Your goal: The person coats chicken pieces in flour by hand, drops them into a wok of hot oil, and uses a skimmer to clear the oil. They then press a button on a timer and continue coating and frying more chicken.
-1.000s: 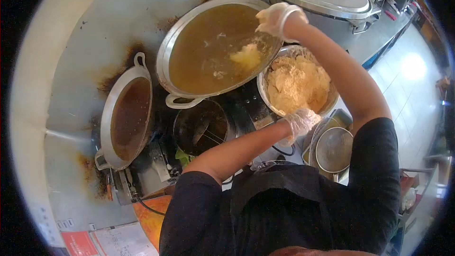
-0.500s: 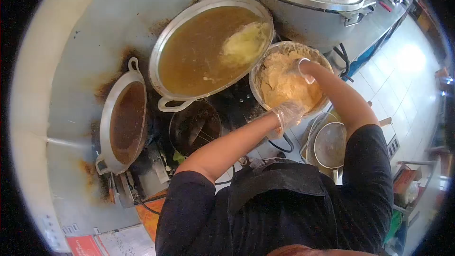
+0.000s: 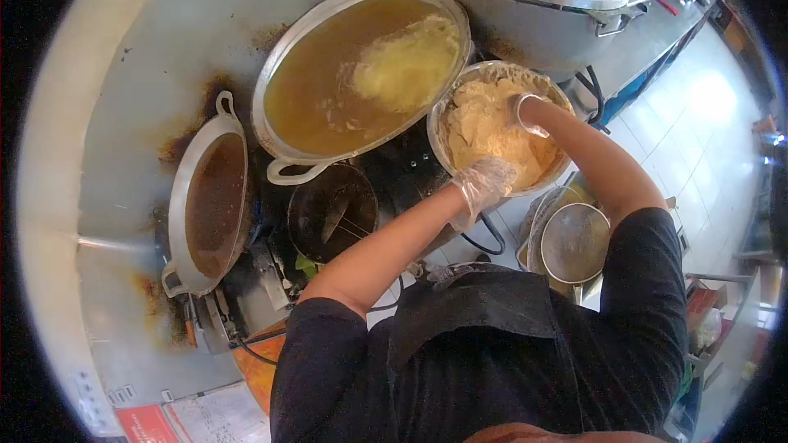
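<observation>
Both hands wear clear plastic gloves and work in a metal bowl (image 3: 437,141) of pale orange, floury coating (image 3: 484,119). At the bowl's near left side is my left hand (image 3: 486,180), its fingers blending into the coating. My right hand (image 3: 532,116) reaches in from the right and is sunk in the coating, fingers hidden. Whether either hand grips anything cannot be made out. Left of the bowl, a large two-handled pan (image 3: 261,119) holds brownish oil, with a pale yellow foaming patch (image 3: 406,66) near the bowl side.
A lidded pot (image 3: 525,20) stands behind the bowl. A smaller pan (image 3: 179,197) of dark liquid is at the left, with a dark wok (image 3: 312,221) between. A round strainer (image 3: 576,242) rests below the bowl, close to my right arm. A black hose (image 3: 595,98) hangs nearby.
The foaming patch in the oil has spread and shifted left. My left hand has moved slightly left and up, while my right hand stays in the coating. The whole view has shifted a little.
</observation>
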Tool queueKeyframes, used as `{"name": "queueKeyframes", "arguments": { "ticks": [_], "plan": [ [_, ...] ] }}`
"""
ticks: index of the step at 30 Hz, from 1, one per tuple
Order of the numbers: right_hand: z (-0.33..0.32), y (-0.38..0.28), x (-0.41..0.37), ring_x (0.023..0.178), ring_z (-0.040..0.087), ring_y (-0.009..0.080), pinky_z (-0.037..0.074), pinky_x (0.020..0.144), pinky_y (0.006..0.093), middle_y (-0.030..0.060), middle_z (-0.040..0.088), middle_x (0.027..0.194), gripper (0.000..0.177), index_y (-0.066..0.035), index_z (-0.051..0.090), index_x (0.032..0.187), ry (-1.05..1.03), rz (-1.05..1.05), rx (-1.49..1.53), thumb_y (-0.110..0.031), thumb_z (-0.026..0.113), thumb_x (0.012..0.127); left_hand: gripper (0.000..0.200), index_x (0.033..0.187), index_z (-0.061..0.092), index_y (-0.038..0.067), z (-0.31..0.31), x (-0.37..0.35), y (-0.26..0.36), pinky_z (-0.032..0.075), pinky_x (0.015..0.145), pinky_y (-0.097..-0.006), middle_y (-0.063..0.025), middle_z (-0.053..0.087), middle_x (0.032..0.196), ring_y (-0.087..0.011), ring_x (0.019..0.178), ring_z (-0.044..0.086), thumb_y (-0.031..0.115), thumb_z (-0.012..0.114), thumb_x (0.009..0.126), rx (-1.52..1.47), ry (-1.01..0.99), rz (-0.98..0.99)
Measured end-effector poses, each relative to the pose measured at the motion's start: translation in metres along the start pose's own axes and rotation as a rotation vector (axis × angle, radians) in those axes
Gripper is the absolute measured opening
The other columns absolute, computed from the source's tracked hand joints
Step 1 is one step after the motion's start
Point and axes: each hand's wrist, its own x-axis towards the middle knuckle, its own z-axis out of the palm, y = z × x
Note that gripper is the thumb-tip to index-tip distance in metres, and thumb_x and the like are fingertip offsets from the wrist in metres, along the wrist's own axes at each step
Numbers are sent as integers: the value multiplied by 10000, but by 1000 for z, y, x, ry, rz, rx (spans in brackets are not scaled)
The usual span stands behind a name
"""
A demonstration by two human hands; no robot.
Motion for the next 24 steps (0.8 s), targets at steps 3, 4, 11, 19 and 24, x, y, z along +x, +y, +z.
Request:
{"name": "queueKeyframes", "arguments": {
  "ticks": [3, 4, 11, 19, 24],
  "plan": [
    [7, -2, -4, 838, 657, 304, 515, 774, 389, 209, 673, 947, 278, 24, 685, 947, 157, -118, -342, -193, 655, 777, 363, 1187, 586, 49, 13, 7, -24, 419, 993, -418, -174, 596, 1197, -326, 1126, 561, 194, 460, 879, -256, 102, -37],
    [-1, -8, -9, 851, 656, 311, 516, 780, 390, 208, 672, 966, 290, 23, 682, 959, 120, -98, -316, -203, 658, 779, 358, 1188, 586, 53, 20, 10, -34, 419, 994, -418, -171, 598, 1194, -325, 1122, 563, 193, 447, 890, -258, 148, -6],
    [-113, -97, -130, 888, 659, 313, 519, 789, 391, 183, 675, 1002, 329, -11, 670, 1025, 195, -88, -318, -252, 656, 801, 339, 1147, 618, 80, -11, -9, -11, 453, 950, -415, -145, 615, 1172, -306, 1093, 583, 220, 438, 897, 476, 44, -63],
    [-133, -77, -129, 784, 604, 322, 486, 713, 386, 135, 632, 817, 211, -48, 619, 960, 700, -471, 3, -192, 627, 807, 296, 1007, 680, 118, -30, -25, 24, 509, 852, -433, -102, 666, 1077, -311, 1012, 627, 262, 467, 861, 558, -124, -2],
    [-170, -106, -141, 746, 585, 322, 481, 692, 383, 143, 626, 809, 194, -50, 607, 950, 855, -431, -206, -201, 617, 829, 321, 990, 700, 114, -5, 1, -26, 526, 796, -462, -122, 689, 984, -334, 922, 657, 290, 467, 858, 498, -78, 105]
  ]
}}
